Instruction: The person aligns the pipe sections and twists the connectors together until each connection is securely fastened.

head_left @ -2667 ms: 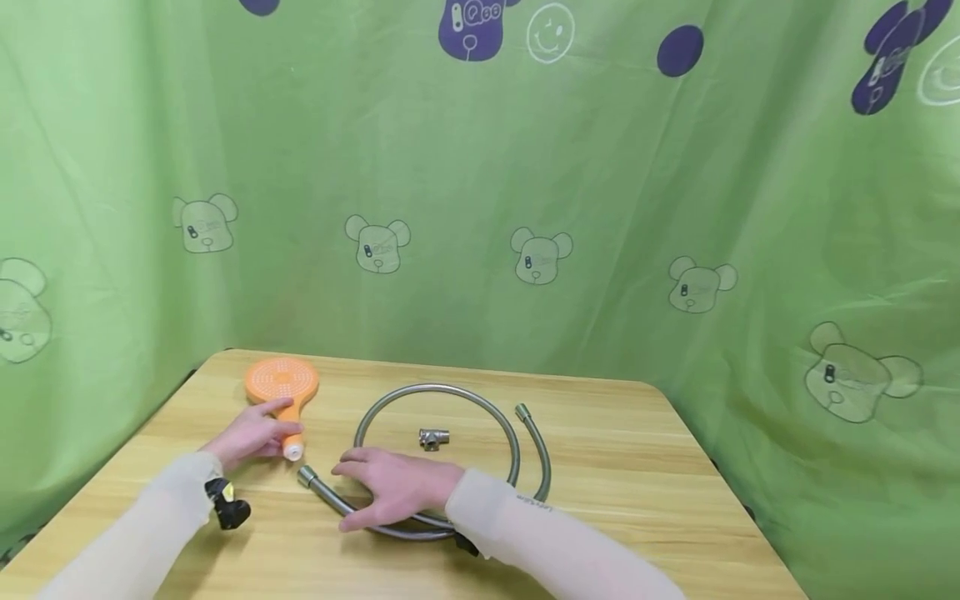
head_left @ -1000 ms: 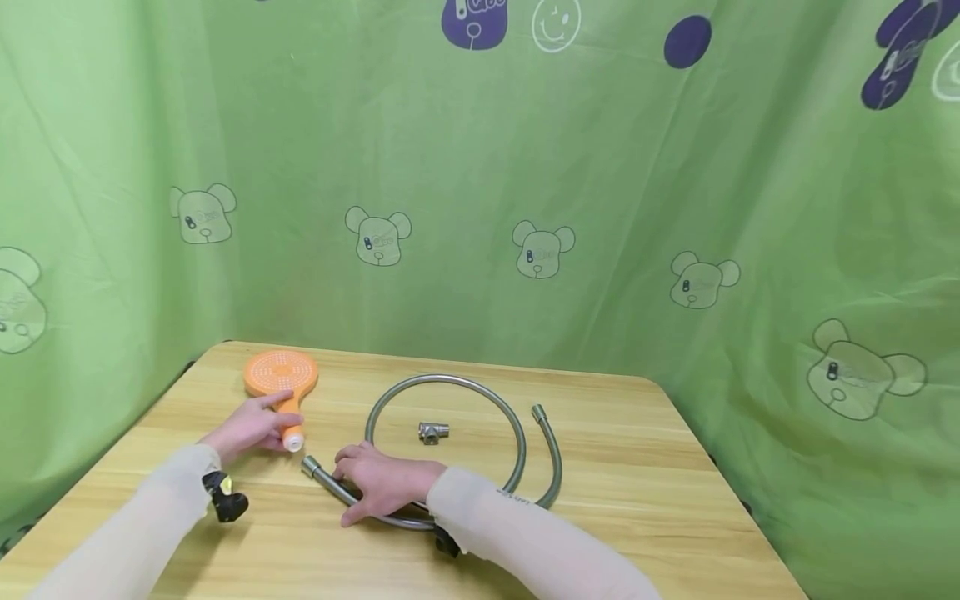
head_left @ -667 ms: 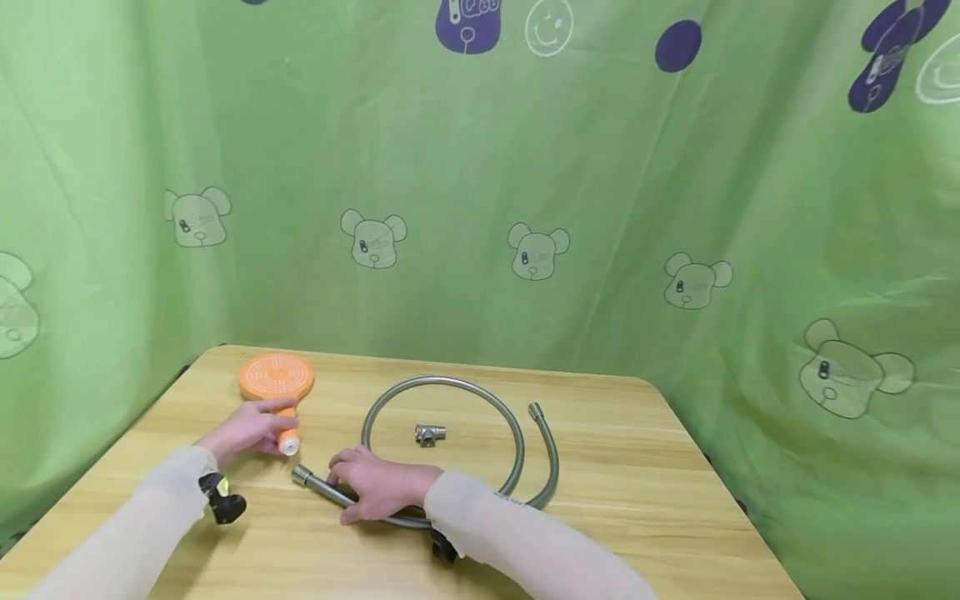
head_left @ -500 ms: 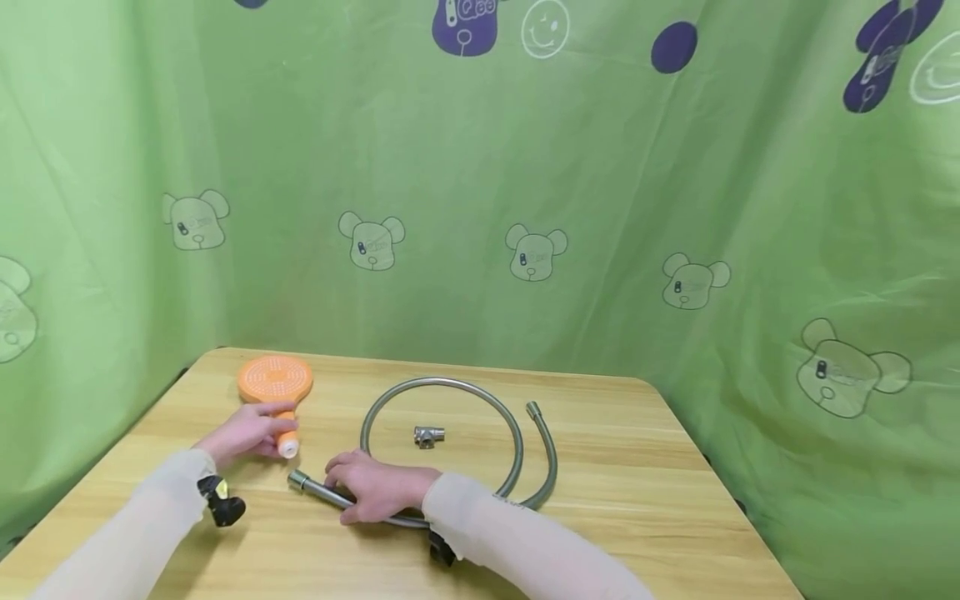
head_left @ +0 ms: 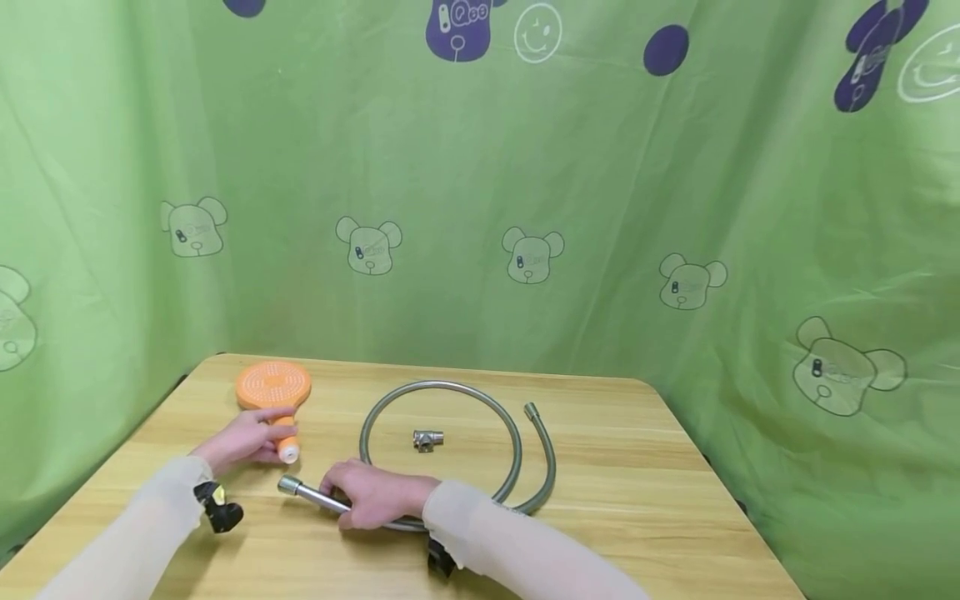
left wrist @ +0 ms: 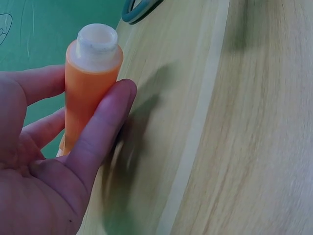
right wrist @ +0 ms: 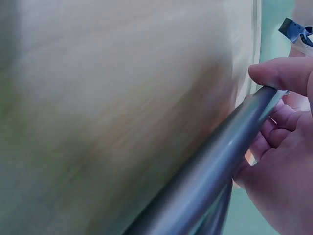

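Observation:
An orange shower head (head_left: 273, 385) lies face up at the table's left. My left hand (head_left: 243, 437) holds its handle, and in the left wrist view the thumb and fingers pinch the orange handle (left wrist: 88, 93) just below its white threaded end (left wrist: 98, 46). My right hand (head_left: 378, 494) grips a grey metal shower hose (head_left: 437, 384) close to one end. That end's metal nut (head_left: 288, 484) points left, a little apart from the shower head's handle. In the right wrist view, the thumb lies over the hose (right wrist: 205, 171) with the fingers curled beneath.
Inside the hose loop sits a small metal tee fitting (head_left: 427, 440). The hose's other end (head_left: 532, 411) lies to the right. A green curtain (head_left: 450, 317) hangs behind and beside the wooden table (head_left: 637, 467).
My right hand, at first spread over the hose, has curled its fingers round it. The held hose end has shifted slightly left. My left hand keeps its hold on the shower head.

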Available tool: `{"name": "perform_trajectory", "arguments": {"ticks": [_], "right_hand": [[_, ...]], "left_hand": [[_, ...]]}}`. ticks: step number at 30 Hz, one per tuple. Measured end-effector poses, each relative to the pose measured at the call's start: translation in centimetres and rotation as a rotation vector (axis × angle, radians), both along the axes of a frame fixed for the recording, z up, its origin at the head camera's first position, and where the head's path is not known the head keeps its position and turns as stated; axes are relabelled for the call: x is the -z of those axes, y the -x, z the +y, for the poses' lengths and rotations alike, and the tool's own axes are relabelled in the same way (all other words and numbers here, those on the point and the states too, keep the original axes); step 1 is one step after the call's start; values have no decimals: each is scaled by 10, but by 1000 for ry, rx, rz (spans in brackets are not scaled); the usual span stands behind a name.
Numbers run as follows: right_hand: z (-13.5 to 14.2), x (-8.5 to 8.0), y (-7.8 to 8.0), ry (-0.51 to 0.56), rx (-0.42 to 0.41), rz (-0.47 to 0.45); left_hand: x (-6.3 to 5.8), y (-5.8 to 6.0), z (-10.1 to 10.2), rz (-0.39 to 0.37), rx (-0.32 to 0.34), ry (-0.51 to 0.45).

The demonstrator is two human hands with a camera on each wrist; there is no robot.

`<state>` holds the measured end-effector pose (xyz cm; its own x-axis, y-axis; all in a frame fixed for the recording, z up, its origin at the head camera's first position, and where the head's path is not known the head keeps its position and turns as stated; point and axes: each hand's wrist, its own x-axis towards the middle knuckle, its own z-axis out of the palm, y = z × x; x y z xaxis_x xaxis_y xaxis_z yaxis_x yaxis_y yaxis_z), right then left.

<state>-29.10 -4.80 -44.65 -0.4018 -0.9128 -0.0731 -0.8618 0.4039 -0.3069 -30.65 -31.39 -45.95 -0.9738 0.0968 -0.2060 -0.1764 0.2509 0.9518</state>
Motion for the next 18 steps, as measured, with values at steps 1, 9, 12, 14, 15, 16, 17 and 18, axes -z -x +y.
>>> {"name": "perform_trajectory", "arguments": {"ticks": [1, 9, 12, 14, 15, 16, 17, 18], "right_hand": [[0, -1, -1, 12, 3, -19], [2, -8, -4, 97, 32, -137], [3, -8, -5, 121, 56, -159], [5, -8, -4, 134, 66, -169], [5, -8, -4, 140, 66, -174], [6, -8, -4, 145, 65, -178], [6, -8, -4, 150, 64, -182], [7, -8, -3, 155, 62, -185]], "left_hand": [[0, 0, 0, -1, 1, -4], [0, -2, 2, -6, -26, 0], [2, -3, 3, -4, -45, 1], [3, -3, 4, -5, -65, -17], [3, -3, 4, -5, -71, -26], [3, -3, 4, -4, -76, -34], [3, -3, 5, -3, -81, -44], [3, -3, 5, -2, -87, -54]]}}
